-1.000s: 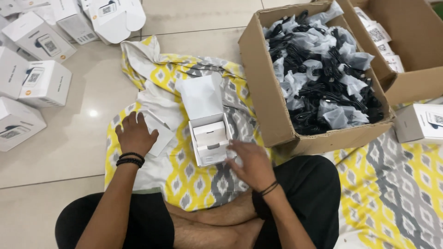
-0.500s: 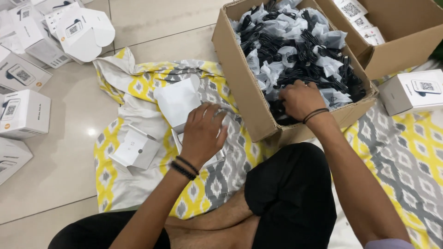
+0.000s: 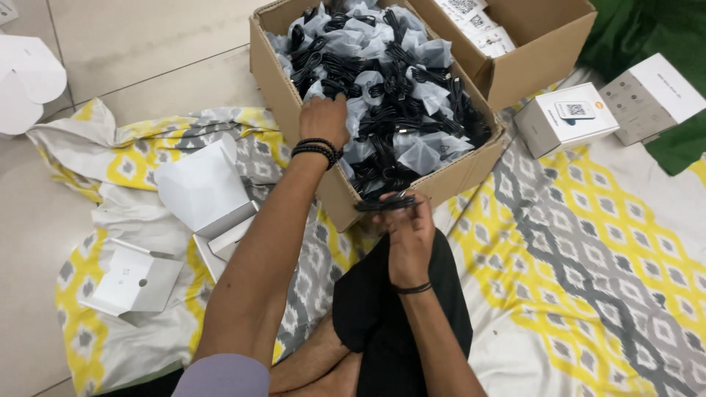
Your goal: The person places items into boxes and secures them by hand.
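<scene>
Seated cross-legged on a yellow, grey and white patterned bedsheet [image 3: 588,242], a person works over a large brown cardboard carton [image 3: 323,184] heaped with coiled black cables in clear plastic bags [image 3: 390,88]. The right hand [image 3: 408,228], which half a second ago was down among the bags, has come out over the carton's near edge and now pinches one coiled black cable [image 3: 386,200] in its fingertips, just above the person's lap. The left hand [image 3: 323,117], which was then pressing on the open white cardboard box [image 3: 209,198] on the sheet, has crossed into the carton and lies curled on the bags near the left wall; whether it has closed on anything cannot be told from here.

The open white box now sits untouched at the sheet's left side, lid raised, with a second folded white cardboard piece [image 3: 132,283] beyond it near the sheet's left edge. The shift suggests one cable is drawn and in hand while the other hand goes for more, the white box not yet filled.

A second brown carton of small printed packets [image 3: 478,18] stands behind the first, and two closed white boxes [image 3: 566,117] rest at the sheet's far right corner.
</scene>
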